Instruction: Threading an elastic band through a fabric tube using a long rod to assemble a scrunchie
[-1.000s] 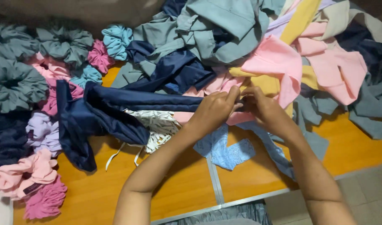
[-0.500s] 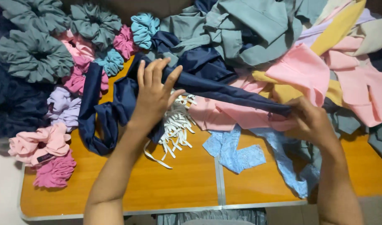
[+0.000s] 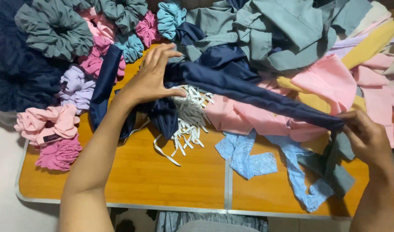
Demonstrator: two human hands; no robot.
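Seen from the head camera looking down, a person's two bare arms reach over a wooden folding table (image 3: 132, 180) heaped with fabric. The hands are well apart, with a long navy fabric strip (image 3: 253, 92) stretched taut between them, running from the far left down toward the near right. The right hand (image 3: 364, 135) is pinched shut on the strip's near-right end, just above the table's right half. The left hand (image 3: 152, 77) is spread, fingers splayed and thumb out, pressing against the strip's other end where the cloth bunches into dark folds; whether it truly grips the cloth there cannot be told. The strip looks narrow, smooth and folded lengthwise into a flat band, plain navy without print. As a judgement, the work seems in its middle: the strip is pulled out straight but not yet gathered or closed into a ring, while many finished scrunchies (image 3: 55, 30) in grey-green, pink, lilac, teal and navy already lie piled along the far left. Just beneath the strip, near the left hand, sits a loose bundle of white elastic pieces (image 3: 188, 118), untouched. Near the middle lie pale blue lace scraps (image 3: 246, 154). Across the far right spreads an uncut heap of cloth, pink pieces (image 3: 326, 81), grey-green pieces (image 3: 291, 30) and yellow ones, suggesting much material remains.
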